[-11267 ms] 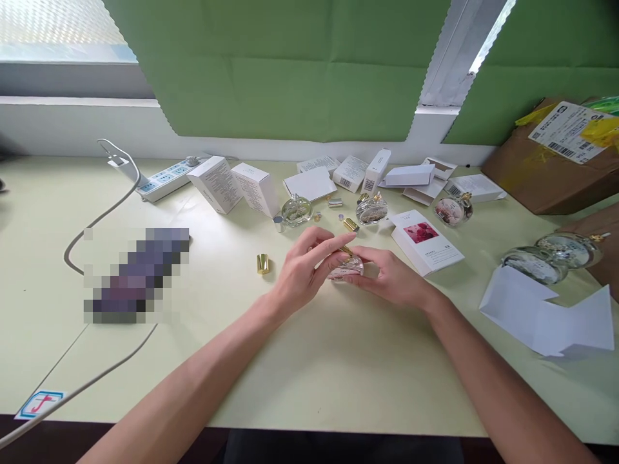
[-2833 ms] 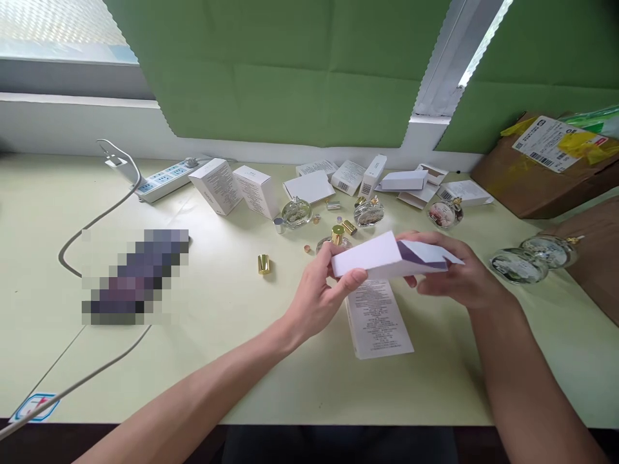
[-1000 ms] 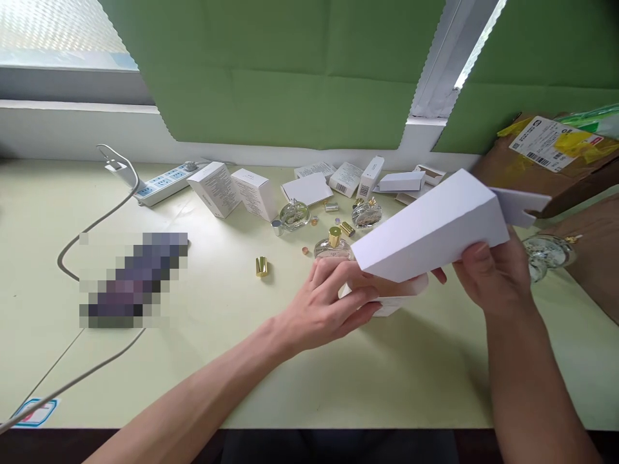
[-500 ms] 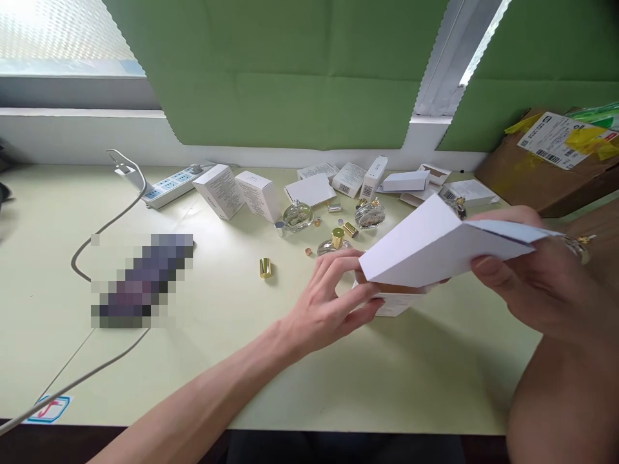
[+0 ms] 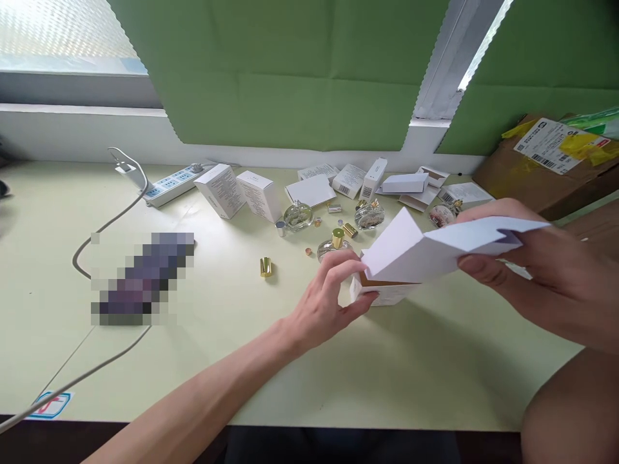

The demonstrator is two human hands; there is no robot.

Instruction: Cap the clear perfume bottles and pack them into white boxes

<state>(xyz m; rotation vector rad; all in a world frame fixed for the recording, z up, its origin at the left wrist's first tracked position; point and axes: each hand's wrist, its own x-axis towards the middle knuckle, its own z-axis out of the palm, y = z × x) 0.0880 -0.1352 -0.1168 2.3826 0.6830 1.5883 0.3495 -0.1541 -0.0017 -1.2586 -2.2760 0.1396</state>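
Note:
My left hand (image 5: pixel 333 296) is closed on the left end of a white printed carton (image 5: pixel 389 295), thumb low on its side and fingers along its upper edge. The carton stands open, with a brown inside showing. Above it slants a folded white cardboard flap (image 5: pixel 435 254), pinched by my right hand (image 5: pixel 536 270). Whether flap and carton are joined is hidden. Something pale and shiny shows between my right thumb and fingers, too covered to name. Just beyond my left fingers stands a gold-capped perfume bottle (image 5: pixel 337 241). A round perfume bottle (image 5: pixel 442 216) lies behind my right hand.
More glass bottles (image 5: pixel 298 217) and loose caps, one a gold cap (image 5: pixel 265 267), lie mid-table. Several white cartons (image 5: pixel 220 191) line the back. A power strip (image 5: pixel 171 185), cable and blurred dark device (image 5: pixel 145 277) are on the left; a brown box (image 5: pixel 527 174) is at back right.
My right hand has shifted slightly down, tilting the white flap and uncovering the round bottle behind it. My left hand has curled its fingers closer at the carton's edge.

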